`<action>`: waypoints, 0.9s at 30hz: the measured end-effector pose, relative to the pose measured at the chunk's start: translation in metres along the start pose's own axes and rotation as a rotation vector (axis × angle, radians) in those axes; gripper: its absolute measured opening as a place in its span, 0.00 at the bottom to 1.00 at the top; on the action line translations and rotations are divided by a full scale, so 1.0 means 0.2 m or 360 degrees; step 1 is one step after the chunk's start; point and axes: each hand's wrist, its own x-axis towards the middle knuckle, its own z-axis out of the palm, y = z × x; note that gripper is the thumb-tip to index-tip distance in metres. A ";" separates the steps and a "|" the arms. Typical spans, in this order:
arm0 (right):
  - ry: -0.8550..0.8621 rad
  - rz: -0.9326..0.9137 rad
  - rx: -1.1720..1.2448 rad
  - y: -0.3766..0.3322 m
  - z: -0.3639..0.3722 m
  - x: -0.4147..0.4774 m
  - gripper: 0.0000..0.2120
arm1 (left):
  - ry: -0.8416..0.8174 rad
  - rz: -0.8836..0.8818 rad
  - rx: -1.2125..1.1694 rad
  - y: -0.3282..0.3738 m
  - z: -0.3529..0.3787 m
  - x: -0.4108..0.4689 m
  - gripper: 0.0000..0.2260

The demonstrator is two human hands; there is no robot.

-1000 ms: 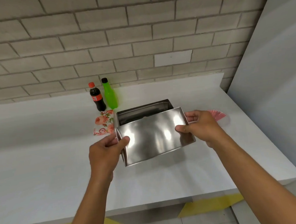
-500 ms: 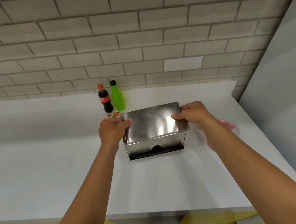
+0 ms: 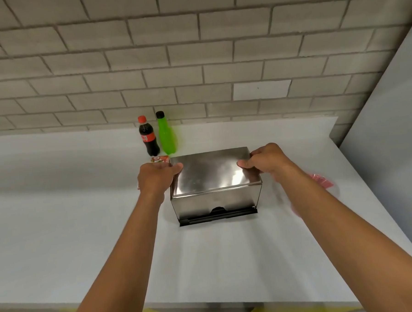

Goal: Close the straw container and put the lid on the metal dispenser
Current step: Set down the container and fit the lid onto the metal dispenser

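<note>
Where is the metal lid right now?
Head view, centre: the lid sits on top of the metal dispenser, held at its ends by the left hand and right hand.

Grey brick wall (image 3: 195, 61) behind white counter (image 3: 61, 235); plain grey panel (image 3: 389, 122) at right.

The metal dispenser (image 3: 215, 203), a shiny steel box with a black slot along its lower front edge, is stood upright on the white counter (image 3: 85, 233). Its flat, reflective lid (image 3: 213, 171) is seated level on top, covering the opening completely.
</note>
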 end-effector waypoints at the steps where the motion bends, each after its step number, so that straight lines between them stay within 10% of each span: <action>1: -0.0015 0.0000 -0.0015 0.00 0.00 0.00 0.18 | -0.0007 -0.0004 0.0009 0.00 0.00 0.01 0.13; 14: -0.0077 0.0019 -0.0095 0.03 0.01 0.06 0.33 | -0.0013 0.0001 0.0090 0.00 0.01 0.03 0.15; 27: -0.0065 -0.0009 -0.0217 0.03 0.02 0.07 0.27 | 0.0005 0.0073 0.0160 -0.02 0.01 0.05 0.15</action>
